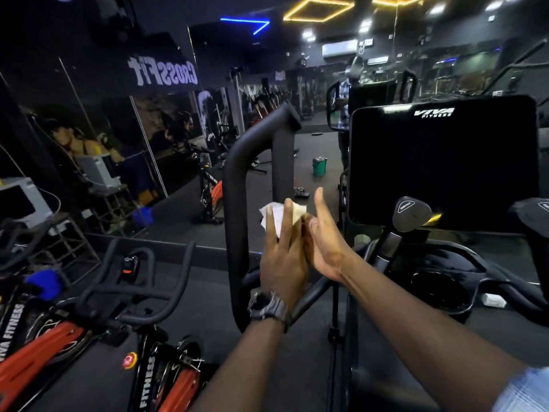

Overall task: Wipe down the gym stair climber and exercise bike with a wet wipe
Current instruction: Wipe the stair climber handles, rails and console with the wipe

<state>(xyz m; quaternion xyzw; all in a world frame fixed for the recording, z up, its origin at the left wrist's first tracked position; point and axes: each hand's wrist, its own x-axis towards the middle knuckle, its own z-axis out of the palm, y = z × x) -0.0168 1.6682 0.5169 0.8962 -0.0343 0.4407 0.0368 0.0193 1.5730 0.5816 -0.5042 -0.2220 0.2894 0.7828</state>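
A white wet wipe (pixel 274 214) is pressed between my two hands in the middle of the view. My left hand (pixel 282 257), with a black watch on its wrist, lies flat against the wipe with fingers extended. My right hand (pixel 322 242) presses against it from the right, thumb raised. Just behind and left of my hands rises the stair climber's black side handrail (pixel 237 179). Its dark console screen (pixel 439 162) marked VIVA FITNESS stands to the right, with two short grips (pixel 411 214) below it. An orange and black exercise bike (pixel 98 316) sits at the lower left.
A mirror wall runs along the left and back, reflecting another spin bike (pixel 212 191) and a person. A green bucket (pixel 319 166) stands on the dark floor beyond the handrail. A cup holder (pixel 442 289) is set in the climber's deck at right. Metal shelving (pixel 71 248) stands at left.
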